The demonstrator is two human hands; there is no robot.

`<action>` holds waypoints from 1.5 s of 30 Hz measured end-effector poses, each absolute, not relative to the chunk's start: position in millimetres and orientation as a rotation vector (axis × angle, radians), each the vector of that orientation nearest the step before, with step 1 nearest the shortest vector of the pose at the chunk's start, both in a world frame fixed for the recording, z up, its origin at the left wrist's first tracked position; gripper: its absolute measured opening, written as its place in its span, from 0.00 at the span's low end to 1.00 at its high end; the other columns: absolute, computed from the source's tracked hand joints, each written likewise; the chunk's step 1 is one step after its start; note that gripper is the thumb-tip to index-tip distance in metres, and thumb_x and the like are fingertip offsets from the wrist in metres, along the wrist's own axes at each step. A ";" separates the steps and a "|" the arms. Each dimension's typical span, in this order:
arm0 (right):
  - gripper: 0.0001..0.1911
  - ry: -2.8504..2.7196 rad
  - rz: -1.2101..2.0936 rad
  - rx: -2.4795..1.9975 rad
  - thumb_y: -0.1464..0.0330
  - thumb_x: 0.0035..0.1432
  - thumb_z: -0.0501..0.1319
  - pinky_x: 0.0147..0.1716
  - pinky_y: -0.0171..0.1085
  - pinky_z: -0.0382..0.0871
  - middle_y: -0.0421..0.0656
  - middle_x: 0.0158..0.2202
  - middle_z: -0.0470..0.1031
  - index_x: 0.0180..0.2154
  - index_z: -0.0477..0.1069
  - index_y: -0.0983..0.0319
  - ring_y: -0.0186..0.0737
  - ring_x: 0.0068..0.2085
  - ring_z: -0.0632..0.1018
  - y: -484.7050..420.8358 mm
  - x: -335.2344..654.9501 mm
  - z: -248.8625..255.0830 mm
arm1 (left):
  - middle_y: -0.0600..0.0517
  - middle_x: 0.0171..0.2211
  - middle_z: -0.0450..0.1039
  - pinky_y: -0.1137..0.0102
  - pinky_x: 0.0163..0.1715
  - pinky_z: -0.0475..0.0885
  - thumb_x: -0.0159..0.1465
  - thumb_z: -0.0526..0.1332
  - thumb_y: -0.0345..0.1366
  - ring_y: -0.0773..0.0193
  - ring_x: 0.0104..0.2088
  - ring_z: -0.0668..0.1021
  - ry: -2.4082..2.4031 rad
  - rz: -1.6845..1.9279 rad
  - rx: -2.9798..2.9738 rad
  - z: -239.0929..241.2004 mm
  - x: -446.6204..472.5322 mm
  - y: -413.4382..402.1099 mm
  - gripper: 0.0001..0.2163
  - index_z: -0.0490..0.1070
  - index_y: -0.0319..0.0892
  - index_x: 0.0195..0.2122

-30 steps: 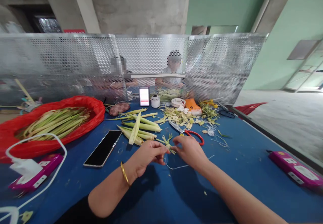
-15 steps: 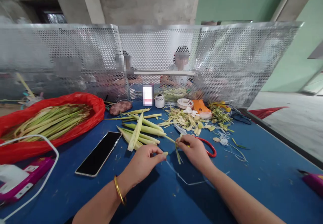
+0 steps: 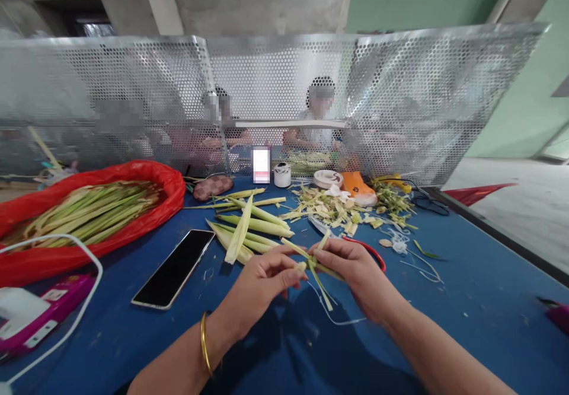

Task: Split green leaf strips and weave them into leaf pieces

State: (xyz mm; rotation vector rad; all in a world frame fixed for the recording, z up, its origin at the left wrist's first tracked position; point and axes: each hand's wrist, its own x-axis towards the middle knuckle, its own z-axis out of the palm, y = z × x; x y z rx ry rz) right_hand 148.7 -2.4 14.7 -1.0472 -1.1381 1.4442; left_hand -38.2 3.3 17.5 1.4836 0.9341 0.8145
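Head camera view: a small cluster of narrow, pale-green leaf strips (image 3: 313, 269) is held above the smooth blue tabletop (image 3: 448, 335), well in from its dark right edge. The right hand (image 3: 353, 264) pinches the strips between thumb and fingers; the left hand (image 3: 267, 279), beside it, has thumb and forefinger closed on a small pale-yellow nub (image 3: 301, 267). A thin whitish thread (image 3: 334, 322) curves below. Red-handled metal scissors (image 3: 376, 252) lie partly hidden behind the right hand. Broad pale-green husks (image 3: 242, 229) and a black-screened phone (image 3: 175, 270) lie leftward; chopped yellowish scraps (image 3: 317, 205) spread toward the far edge.
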 end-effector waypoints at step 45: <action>0.08 -2.208 0.150 -1.182 0.72 0.63 0.55 0.38 0.40 0.59 0.41 0.30 0.75 0.35 0.72 0.58 0.39 0.33 0.74 -26.2 141.9 20.1 | 0.49 0.37 0.76 0.71 0.40 0.68 0.57 0.65 0.41 0.61 0.38 0.76 1.046 0.929 1.765 2.4 -30.8 -3.3 0.08 0.80 0.43 0.29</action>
